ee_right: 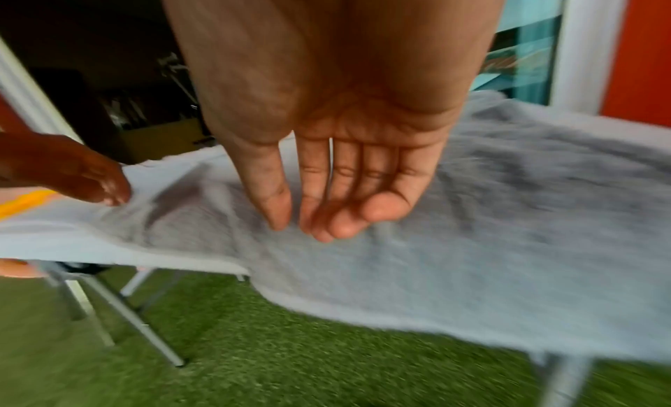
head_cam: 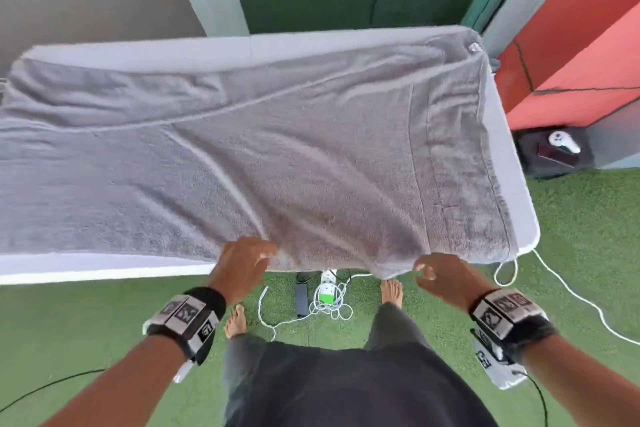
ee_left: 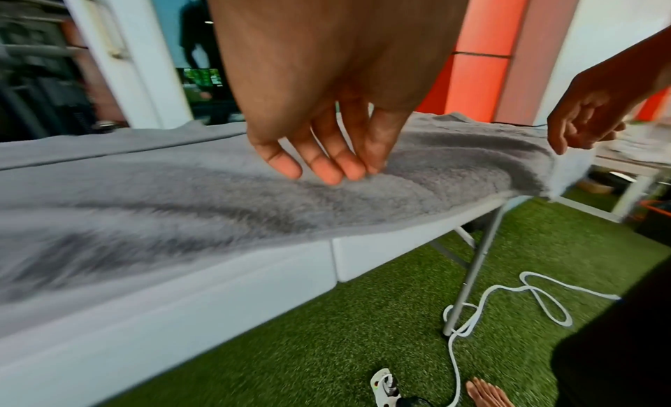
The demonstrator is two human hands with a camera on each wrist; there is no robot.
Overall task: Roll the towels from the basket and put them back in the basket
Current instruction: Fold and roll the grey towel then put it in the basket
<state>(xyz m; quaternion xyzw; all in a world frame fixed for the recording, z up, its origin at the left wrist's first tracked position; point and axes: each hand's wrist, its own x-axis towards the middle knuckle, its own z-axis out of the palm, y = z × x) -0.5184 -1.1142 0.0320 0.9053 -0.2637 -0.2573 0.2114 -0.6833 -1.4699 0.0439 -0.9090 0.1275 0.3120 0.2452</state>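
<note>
A large grey towel [head_cam: 311, 149] lies spread and wrinkled over the white folding table [head_cam: 104, 267], its near edge hanging slightly over the front. My left hand [head_cam: 256, 258] hovers at that near edge with relaxed fingers [ee_left: 327, 166] just touching the pile of the towel [ee_left: 217, 200]. My right hand [head_cam: 424, 269] is further right along the same edge. Its fingers [ee_right: 319, 218] are straight and loose just above the towel [ee_right: 472, 255] and hold nothing. No basket shows in any view.
A power strip with coiled white cables [head_cam: 327, 295] lies on the green turf under the table, by my bare feet. A white controller [head_cam: 562, 142] rests on a dark box to the right, below a red wall [head_cam: 571, 45]. Metal table legs [ee_left: 472, 269] stand below the front edge.
</note>
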